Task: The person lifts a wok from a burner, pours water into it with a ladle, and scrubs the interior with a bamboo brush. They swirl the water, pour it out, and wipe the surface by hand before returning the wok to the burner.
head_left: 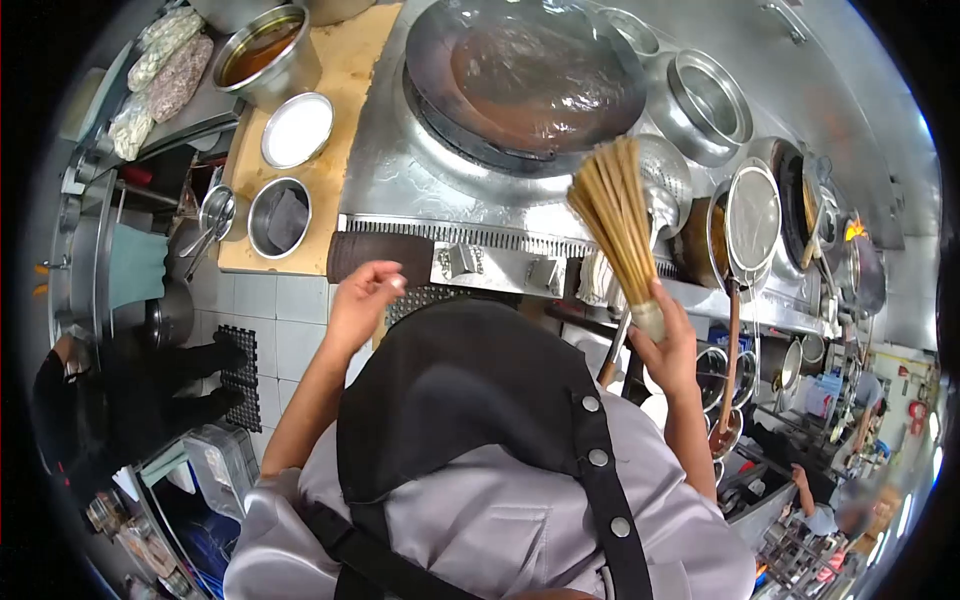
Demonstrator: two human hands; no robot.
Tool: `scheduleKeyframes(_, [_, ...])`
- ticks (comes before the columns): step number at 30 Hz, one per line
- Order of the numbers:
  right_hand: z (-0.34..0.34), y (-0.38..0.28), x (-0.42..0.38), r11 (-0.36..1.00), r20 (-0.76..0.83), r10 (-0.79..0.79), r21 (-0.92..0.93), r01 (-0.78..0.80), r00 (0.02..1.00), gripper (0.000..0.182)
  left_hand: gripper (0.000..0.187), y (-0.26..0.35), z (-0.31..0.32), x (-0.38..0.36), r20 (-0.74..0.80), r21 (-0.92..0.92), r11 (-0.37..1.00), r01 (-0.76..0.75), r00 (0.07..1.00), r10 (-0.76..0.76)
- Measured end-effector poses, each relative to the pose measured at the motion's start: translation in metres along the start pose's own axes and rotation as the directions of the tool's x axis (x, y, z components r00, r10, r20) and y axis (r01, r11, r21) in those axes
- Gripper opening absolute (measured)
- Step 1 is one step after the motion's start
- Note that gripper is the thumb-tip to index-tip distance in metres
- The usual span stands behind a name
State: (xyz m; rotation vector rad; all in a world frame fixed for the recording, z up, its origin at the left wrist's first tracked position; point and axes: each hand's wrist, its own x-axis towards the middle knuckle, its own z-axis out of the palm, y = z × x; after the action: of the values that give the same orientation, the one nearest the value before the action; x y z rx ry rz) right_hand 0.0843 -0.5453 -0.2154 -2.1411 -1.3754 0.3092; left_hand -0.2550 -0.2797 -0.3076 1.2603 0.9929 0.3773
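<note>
Two bare hands show; the right hand [664, 345] grasps a bamboo brush [618, 220] by its bound end; the brush's splayed tips overlap the near rim of the wok [428, 58], contact hard to tell; the left hand [362, 302] is half curled near a dark cloth [375, 252], and whether its fingertips pinch something pale I cannot tell; glare obscures the wok's contents, its far rim cut off.
</note>
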Motion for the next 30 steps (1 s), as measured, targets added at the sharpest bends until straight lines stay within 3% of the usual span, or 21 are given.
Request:
scheduleKeyframes(2, [0.007, -0.02, 0.01, 0.994, -0.13, -0.021, 0.105, 0.035, 0.991, 0.078, 0.031, 0.037, 0.028, -0.003, 0.187, 0.078, 0.993, -0.091, 0.979, 0.075])
scheduleKeyframes(4, [0.039, -0.043, 0.026, 0.921, -0.222, 0.052, 0.388, 0.039, 0.974, 0.072, 0.05, 0.067, 0.064, 0.003, 0.41, -0.058, 0.971, -0.233, 0.881, 0.236])
scheduleKeyframes(6, [0.043, -0.085, 0.045, 0.923, 0.003, -0.151, 0.36, 0.14, 0.988, 0.068, 0.07, 0.093, 0.105, 0.01, 0.469, -0.151, 0.936, -0.319, 0.81, 0.352])
scheduleKeyframes(7, [0.038, -0.08, 0.055, 0.883, 0.157, -0.46, 0.187, 0.431, 0.874, 0.062, 0.068, 0.098, 0.115, 0.016, 0.378, -0.176, 0.94, -0.293, 0.862, 0.339])
scheduleKeyframes(8, [0.039, -0.072, 0.047, 0.884, 0.143, -0.457, 0.186, 0.429, 0.878, 0.062, 0.066, 0.101, 0.119, 0.02, 0.293, -0.199, 0.942, -0.27, 0.901, 0.32])
scheduleKeyframes(9, [0.047, -0.055, 0.035, 0.937, -0.038, -0.204, 0.281, 0.207, 0.978, 0.06, 0.061, 0.104, 0.114, 0.02, 0.234, -0.287, 0.923, -0.256, 0.916, 0.327])
scheduleKeyframes(10, [0.057, -0.033, 0.021, 0.911, -0.185, 0.087, 0.411, -0.003, 0.979, 0.058, 0.057, 0.104, 0.104, 0.02, 0.177, -0.376, 0.894, -0.242, 0.929, 0.326])
scheduleKeyframes(11, [0.067, 0.003, 0.0, 0.974, -0.284, 0.195, 0.167, -0.151, 0.939, 0.055, 0.058, 0.096, 0.095, 0.021, 0.08, -0.386, 0.881, -0.274, 0.941, 0.328])
scheduleKeyframes(12, [0.08, 0.041, -0.026, 0.943, -0.399, 0.272, -0.071, -0.326, 0.876, 0.053, 0.06, 0.087, 0.086, 0.022, -0.018, -0.389, 0.868, -0.308, 0.945, 0.327])
scheduleKeyframes(14, [0.112, 0.084, -0.08, 0.834, -0.154, 0.541, -0.024, -0.551, 0.827, 0.05, 0.052, 0.061, 0.062, 0.02, -0.132, -0.308, 0.902, -0.301, 0.953, 0.273])
scheduleKeyframes(15, [0.12, 0.088, -0.092, 0.662, 0.074, 0.714, 0.25, -0.706, 0.696, 0.05, 0.045, 0.045, 0.051, 0.02, -0.199, -0.26, 0.93, -0.26, 0.957, 0.212])
scheduleKeyframes(16, [0.128, 0.092, -0.098, 0.387, 0.338, 0.761, 0.449, -0.806, 0.554, 0.05, 0.04, 0.038, 0.044, 0.014, -0.217, -0.265, 0.946, -0.188, 0.967, 0.132])
scheduleKeyframes(18, [0.15, 0.111, -0.115, 0.746, -0.112, 0.647, 0.299, -0.595, 0.754, 0.049, 0.033, 0.011, 0.032, 0.009, -0.245, -0.221, 0.965, -0.138, 0.966, 0.082])
scheduleKeyframes(19, [0.118, 0.074, -0.091, 0.616, -0.028, 0.725, 0.475, -0.628, 0.689, 0.047, 0.03, 0.0, 0.03, 0.006, -0.275, -0.224, 0.968, -0.11, 0.96, 0.046])
scheduleKeyframes(20, [0.107, 0.07, -0.079, 0.5, 0.004, 0.739, 0.667, -0.553, 0.673, 0.047, 0.028, -0.006, 0.03, 0.002, -0.275, -0.24, 0.967, -0.083, 0.961, 0.015])
scheduleKeyframes(22, [0.072, 0.057, -0.037, 0.519, -0.06, 0.724, 0.703, -0.486, 0.687, 0.047, 0.027, -0.017, 0.032, 0.001, -0.273, -0.244, 0.967, -0.068, 0.962, -0.001])
scheduleKeyframes(25, [0.019, 0.084, 0.058, 0.592, -0.206, 0.58, 0.772, -0.234, 0.788, 0.035, 0.027, -0.021, 0.038, 0.008, -0.26, -0.308, 0.951, -0.021, 0.964, -0.063])
scheduleKeyframes(26, [-0.001, 0.105, 0.094, 0.67, -0.261, 0.515, 0.717, -0.193, 0.817, 0.026, 0.028, -0.03, 0.037, 0.012, -0.254, -0.319, 0.948, -0.024, 0.965, -0.061])
scheduleKeyframes(27, [-0.028, 0.119, 0.127, 0.736, -0.23, 0.52, 0.609, -0.295, 0.823, 0.023, 0.026, -0.021, 0.041, 0.01, -0.245, -0.341, 0.94, -0.008, 0.966, -0.081])
scheduleKeyframes(28, [-0.042, 0.146, 0.163, 0.722, -0.289, 0.533, 0.646, -0.249, 0.795, 0.023, 0.025, -0.011, 0.044, 0.006, -0.24, -0.363, 0.932, 0.007, 0.965, -0.101])
scheduleKeyframes(30, [-0.068, 0.187, 0.233, 0.794, -0.337, 0.57, 0.46, -0.397, 0.749, 0.016, 0.026, -0.011, 0.043, 0.001, -0.277, -0.346, 0.938, -0.005, 0.956, -0.097])
